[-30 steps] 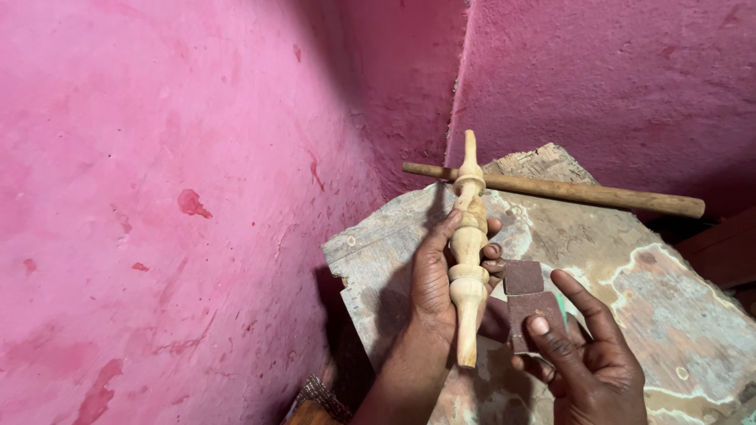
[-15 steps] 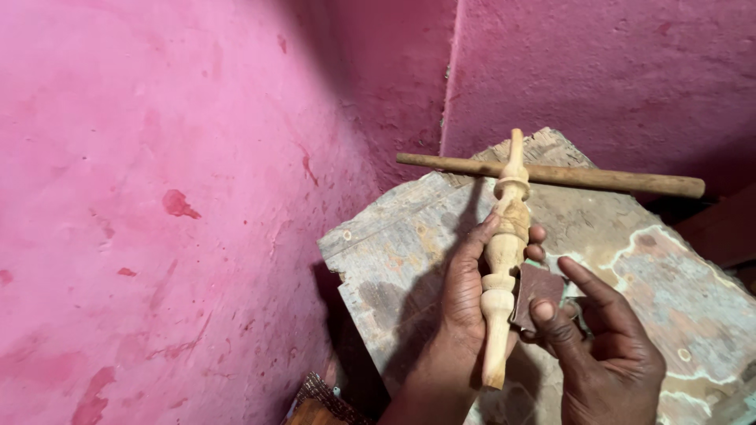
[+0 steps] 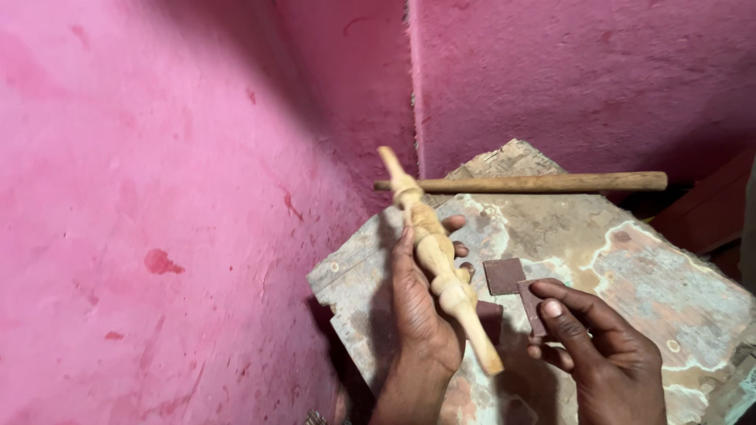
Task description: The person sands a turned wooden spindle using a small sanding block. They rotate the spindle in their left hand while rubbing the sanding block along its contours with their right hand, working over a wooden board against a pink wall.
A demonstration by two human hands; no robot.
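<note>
Left hand (image 3: 421, 315) grips the spindle (image 3: 435, 256) over the board (image 3: 630, 260), w/ a stick (image 3: 543, 183) lying across the far edge behind it. Right hand (image 3: 602, 350) sits right of the spindle, pinching a sandpaper piece (image 3: 534, 303); another piece (image 3: 504, 275) lies btwn them.

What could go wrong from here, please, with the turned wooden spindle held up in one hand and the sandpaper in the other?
The left hand holds the turned wooden spindle only near its middle, tilted above the worn board; it could slip or swing into the pink wall. The right hand pinches a small sandpaper piece by its edge, so it might drop. The long round stick lies near the board's far edge and could roll off.
</note>
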